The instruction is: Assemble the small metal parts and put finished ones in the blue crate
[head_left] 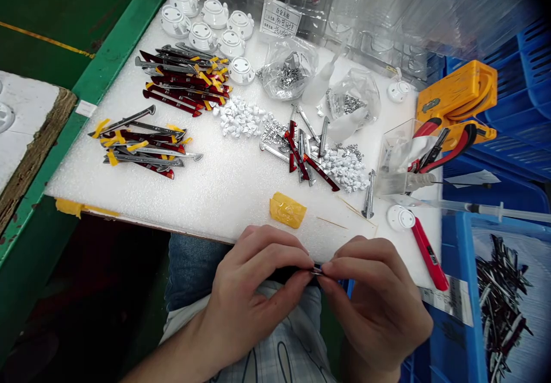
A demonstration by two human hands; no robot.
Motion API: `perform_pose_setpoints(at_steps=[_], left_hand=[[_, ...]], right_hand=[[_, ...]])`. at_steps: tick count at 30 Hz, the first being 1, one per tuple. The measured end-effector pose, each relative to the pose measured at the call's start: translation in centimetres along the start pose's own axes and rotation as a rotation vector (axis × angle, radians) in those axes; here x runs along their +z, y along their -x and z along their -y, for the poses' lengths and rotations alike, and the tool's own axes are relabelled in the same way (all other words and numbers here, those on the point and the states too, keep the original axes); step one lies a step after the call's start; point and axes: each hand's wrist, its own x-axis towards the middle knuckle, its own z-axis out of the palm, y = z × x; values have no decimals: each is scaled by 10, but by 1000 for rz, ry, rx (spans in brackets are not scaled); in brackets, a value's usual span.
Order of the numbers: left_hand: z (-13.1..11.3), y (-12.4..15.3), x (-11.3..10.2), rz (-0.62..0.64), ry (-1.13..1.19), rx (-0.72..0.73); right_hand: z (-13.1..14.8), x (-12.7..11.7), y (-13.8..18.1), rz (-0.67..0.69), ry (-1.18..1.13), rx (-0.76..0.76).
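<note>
Silvery and small, a part (317,270) is pinched between the narrowly closed fingertips of the left hand (253,288) and right hand (376,300), its long axis running left-right, mostly hidden under the left fingers, just below the foam board (224,199) edge.

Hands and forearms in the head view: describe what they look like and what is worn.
Both the left hand and right hand are bare: no gloves, rings or watch show. Nails are short. The left forearm is uncovered, with no sleeve in view.
</note>
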Motion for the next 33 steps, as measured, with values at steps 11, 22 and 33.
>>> perform_pose_setpoints(at_steps=[11, 22, 33], left_hand=[[1, 2, -1, 19, 3, 27], [2, -4, -2, 11, -54, -24], [10, -2, -2, 55, 71, -172]], right_hand=[[-3, 2, 2, 45, -94, 44], [-21, -19, -6, -79, 326, 89], [-50, -17, -15, 50, 543, -54]])
